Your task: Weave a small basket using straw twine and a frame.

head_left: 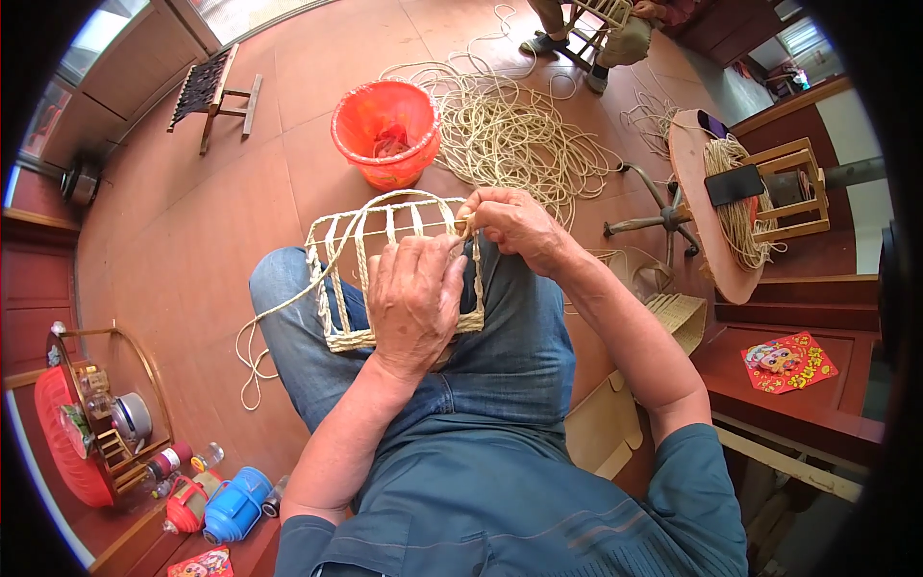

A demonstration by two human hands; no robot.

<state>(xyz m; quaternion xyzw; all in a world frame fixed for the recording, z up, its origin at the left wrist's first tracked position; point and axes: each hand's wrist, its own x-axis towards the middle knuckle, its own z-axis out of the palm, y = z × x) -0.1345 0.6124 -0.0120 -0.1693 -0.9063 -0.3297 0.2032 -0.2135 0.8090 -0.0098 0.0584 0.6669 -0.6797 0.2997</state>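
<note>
A small rectangular frame [351,339] wrapped in pale twisted cord rests on my lap, with several cord strands running across its opening. My left hand [413,298] lies over its right part, fingers bent and close together at the upper right corner. There my right hand [519,229] pinches a piece of the cord against the frame, thumb and forefinger closed. The fingertips of both hands nearly meet, and the exact spot they grip is partly hidden. A loose length of cord [274,310] arcs over the frame and hangs down past my left knee.
Ahead stand a red bucket [385,163] and a large heap of loose cord [519,135]. A small stool [207,96] is at far left; another person's legs [577,48] are beyond. At right, an oval board [697,202] carries cord and a phone [734,186]. Flasks [236,505] stand lower left.
</note>
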